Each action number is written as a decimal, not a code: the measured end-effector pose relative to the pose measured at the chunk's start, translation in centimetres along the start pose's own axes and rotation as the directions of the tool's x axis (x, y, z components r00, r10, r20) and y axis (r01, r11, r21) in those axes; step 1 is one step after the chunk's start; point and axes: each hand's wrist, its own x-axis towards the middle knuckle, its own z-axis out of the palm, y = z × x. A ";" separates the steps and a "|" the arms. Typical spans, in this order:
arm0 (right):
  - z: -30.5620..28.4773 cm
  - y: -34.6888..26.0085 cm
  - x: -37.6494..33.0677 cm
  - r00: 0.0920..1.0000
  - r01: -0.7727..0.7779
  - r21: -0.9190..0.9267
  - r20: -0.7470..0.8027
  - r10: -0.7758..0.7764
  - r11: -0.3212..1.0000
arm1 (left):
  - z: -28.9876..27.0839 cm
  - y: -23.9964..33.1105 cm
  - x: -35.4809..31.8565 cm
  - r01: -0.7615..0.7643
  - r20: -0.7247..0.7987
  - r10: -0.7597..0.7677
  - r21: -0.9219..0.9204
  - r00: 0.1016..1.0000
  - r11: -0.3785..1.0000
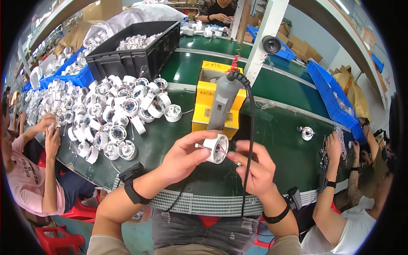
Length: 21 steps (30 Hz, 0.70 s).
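Observation:
My left hand (183, 156) is closed around a white round plastic housing (211, 149), its hollow open side turned to the right. Thin coloured wires (230, 159) run out of the housing, and a small white connector sticks out at its left side near my thumb. Just right of the housing, my right hand (258, 171) pinches the end of these wires between thumb and fingers. Directly beyond my hands, a grey handheld power tool (222, 101) stands nose down at a yellow metal stand (199, 114). Its black cable (252, 131) hangs down past my right hand.
A large pile of similar white housings (111, 114) covers the green table's left side, below a black bin (127, 59). One lone housing (307, 133) lies at right. Blue crates (333, 95) stand farther off. Co-workers' hands (334, 146) work close on both sides.

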 end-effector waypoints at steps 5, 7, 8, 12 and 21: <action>0.1 -0.9 -0.6 0.912 -0.384 0.474 0.058 0.407 0.793 | -0.3 -0.4 0.0 -0.038 0.078 0.026 0.158 0.997 0.987; 0.8 -1.1 -0.5 0.887 -0.381 0.568 0.002 0.461 0.730 | 0.1 -0.5 0.1 0.034 0.134 -0.057 0.166 0.989 0.985; 1.0 -1.0 -0.4 0.899 -0.369 0.535 -0.003 0.438 0.760 | 0.2 -0.6 0.0 0.035 0.133 -0.058 0.164 0.989 0.986; 1.2 -1.1 0.0 0.953 -0.285 0.358 0.005 0.303 0.889 | 0.6 -1.0 -0.1 0.063 0.151 -0.086 0.153 0.985 0.986; 1.5 -1.1 -0.4 0.981 -0.168 0.092 -0.079 0.175 0.982 | 1.5 -0.5 -0.4 0.138 0.150 -0.164 0.167 0.975 0.976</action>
